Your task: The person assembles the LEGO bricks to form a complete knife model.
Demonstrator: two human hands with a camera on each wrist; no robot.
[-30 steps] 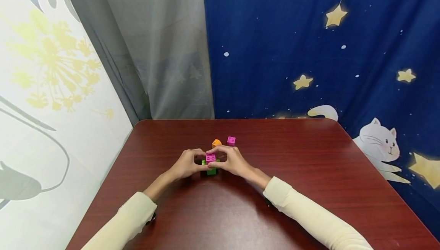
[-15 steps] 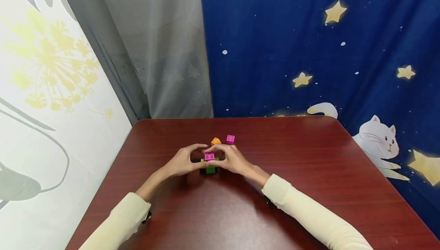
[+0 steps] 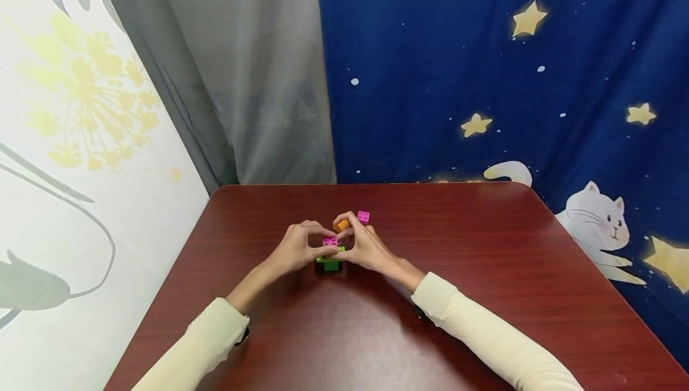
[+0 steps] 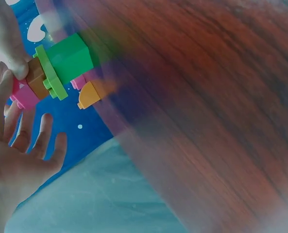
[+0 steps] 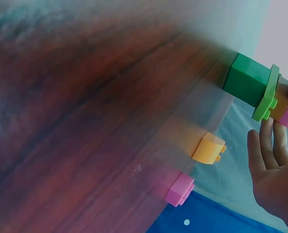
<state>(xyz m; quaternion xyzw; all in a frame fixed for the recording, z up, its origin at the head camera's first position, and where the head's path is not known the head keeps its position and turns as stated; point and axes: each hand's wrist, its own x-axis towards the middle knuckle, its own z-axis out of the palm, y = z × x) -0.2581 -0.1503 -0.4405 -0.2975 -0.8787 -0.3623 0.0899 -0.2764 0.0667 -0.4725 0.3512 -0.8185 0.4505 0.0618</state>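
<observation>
A small stack of toy building bricks stands in front of me. It has a dark green brick [image 4: 71,57], a light green plate [image 4: 50,73], a brown brick [image 4: 36,78] and a pink brick [image 4: 25,96] at the top. My left hand [image 3: 293,251] pinches the pink brick between thumb and fingers. My right hand [image 3: 369,251] has its thumb against the brown brick, fingers curved round the far side; its index finger is raised off the stack. In the right wrist view, fingertips lie close under the brown brick. Hands partly hide the stack's upper part.
An orange curved brick [image 5: 209,148] lies just behind the stack, near the right fingers. A second pink brick [image 3: 363,217] lies farther back, to its right. The dark red wooden table [image 3: 430,229] ends at a grey and blue curtain.
The left fingers have closed on the top pink brick, which the right hand gripped before. The right index finger has lifted off it, and the right thumb has shifted aside.
</observation>
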